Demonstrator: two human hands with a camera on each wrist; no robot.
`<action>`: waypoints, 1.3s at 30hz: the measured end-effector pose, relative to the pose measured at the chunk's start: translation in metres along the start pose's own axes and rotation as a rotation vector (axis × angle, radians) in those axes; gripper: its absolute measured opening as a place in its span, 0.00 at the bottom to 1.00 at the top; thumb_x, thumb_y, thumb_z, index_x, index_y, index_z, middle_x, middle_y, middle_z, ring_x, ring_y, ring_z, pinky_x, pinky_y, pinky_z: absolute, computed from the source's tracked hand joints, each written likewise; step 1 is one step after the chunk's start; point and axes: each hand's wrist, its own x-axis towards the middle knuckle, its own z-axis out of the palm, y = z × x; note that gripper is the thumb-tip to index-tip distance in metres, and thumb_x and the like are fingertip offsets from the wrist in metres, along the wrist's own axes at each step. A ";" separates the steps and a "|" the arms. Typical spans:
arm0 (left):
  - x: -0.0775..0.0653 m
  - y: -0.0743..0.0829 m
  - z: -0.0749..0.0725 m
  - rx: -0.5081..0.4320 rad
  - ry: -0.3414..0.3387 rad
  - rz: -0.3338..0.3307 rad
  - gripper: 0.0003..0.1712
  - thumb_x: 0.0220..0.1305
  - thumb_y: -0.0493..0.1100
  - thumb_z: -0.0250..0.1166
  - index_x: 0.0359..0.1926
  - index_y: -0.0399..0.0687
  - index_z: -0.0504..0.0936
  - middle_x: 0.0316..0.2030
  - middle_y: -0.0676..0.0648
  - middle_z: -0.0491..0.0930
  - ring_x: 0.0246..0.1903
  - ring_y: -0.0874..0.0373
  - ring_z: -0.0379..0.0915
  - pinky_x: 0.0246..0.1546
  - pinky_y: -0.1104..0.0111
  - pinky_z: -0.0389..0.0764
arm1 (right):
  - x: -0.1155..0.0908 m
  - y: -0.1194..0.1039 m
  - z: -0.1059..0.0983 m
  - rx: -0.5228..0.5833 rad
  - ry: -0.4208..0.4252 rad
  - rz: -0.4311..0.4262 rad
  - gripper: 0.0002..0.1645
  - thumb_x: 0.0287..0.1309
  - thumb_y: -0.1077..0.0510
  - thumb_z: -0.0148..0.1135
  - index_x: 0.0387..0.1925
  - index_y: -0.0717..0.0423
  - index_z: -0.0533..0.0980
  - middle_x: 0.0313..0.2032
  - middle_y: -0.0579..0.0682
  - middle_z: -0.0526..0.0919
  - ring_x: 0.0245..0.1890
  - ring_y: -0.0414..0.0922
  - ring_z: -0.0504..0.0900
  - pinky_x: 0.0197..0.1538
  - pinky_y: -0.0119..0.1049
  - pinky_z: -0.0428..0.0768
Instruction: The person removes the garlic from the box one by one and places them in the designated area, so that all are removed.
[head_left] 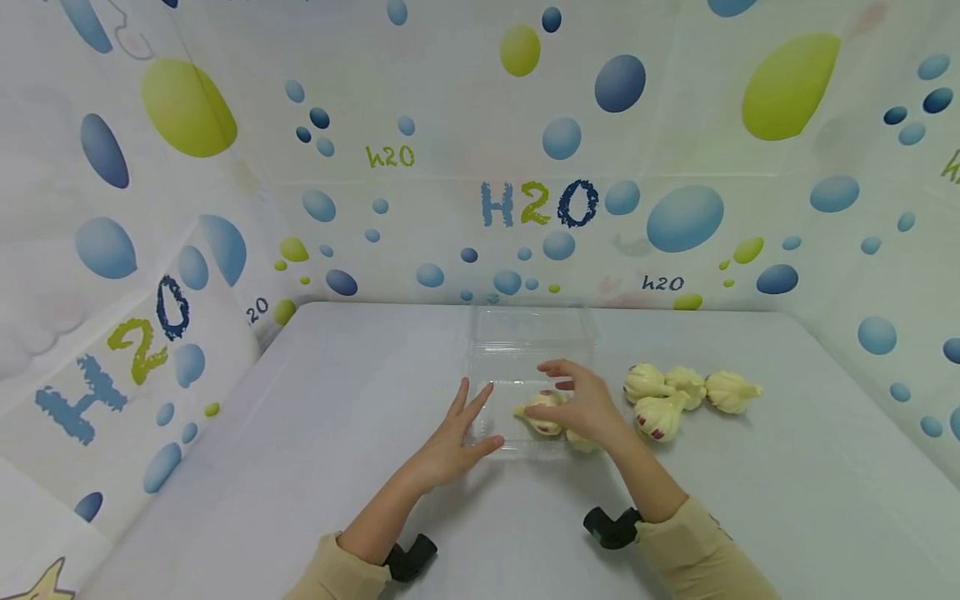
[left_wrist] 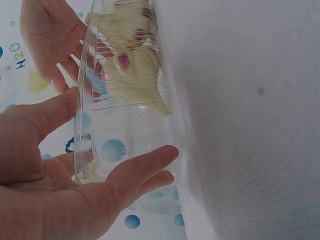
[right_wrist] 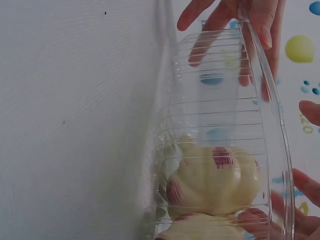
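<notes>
A clear plastic clamshell box (head_left: 487,450) lies with its lid (head_left: 517,327) folded back behind it. Inside its tray are cream garlic bulbs (head_left: 545,423) with purple patches, also seen through the ribbed wall in the left wrist view. At the tray's left side is my left hand (head_left: 450,450), fingers straight and spread against the plastic. My right hand (head_left: 588,408) reaches over the tray's right part, its fingers apart and bent loosely above the bulbs. Part of one bulb is hidden beneath that hand.
To the right of the box, several more garlic bulbs (head_left: 660,417) sit in a loose group on the white table (head_left: 750,500). A black angled device (head_left: 611,529) is at the right wrist, another (head_left: 412,557) at the left. A printed curtain (head_left: 450,100) stands behind the table.
</notes>
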 end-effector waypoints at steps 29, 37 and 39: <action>-0.001 -0.001 -0.001 -0.016 -0.002 0.011 0.42 0.61 0.48 0.61 0.71 0.55 0.49 0.70 0.39 0.29 0.66 0.36 0.36 0.56 0.39 0.52 | 0.016 -0.006 0.017 -0.352 -0.063 0.018 0.39 0.27 0.62 0.78 0.50 0.55 0.76 0.47 0.58 0.77 0.40 0.50 0.76 0.45 0.46 0.73; 0.000 -0.001 -0.001 -0.019 -0.005 0.013 0.42 0.61 0.49 0.61 0.71 0.56 0.50 0.70 0.39 0.30 0.66 0.37 0.36 0.56 0.39 0.52 | 0.019 0.001 0.023 -0.378 -0.062 -0.026 0.38 0.22 0.67 0.78 0.47 0.56 0.78 0.44 0.56 0.80 0.43 0.52 0.75 0.46 0.46 0.72; 0.000 -0.001 -0.001 -0.023 -0.006 0.014 0.42 0.61 0.48 0.62 0.71 0.55 0.50 0.70 0.39 0.30 0.66 0.37 0.36 0.56 0.39 0.52 | 0.019 0.002 0.025 -0.356 -0.064 -0.021 0.38 0.21 0.67 0.77 0.46 0.57 0.78 0.43 0.55 0.80 0.43 0.51 0.76 0.46 0.46 0.73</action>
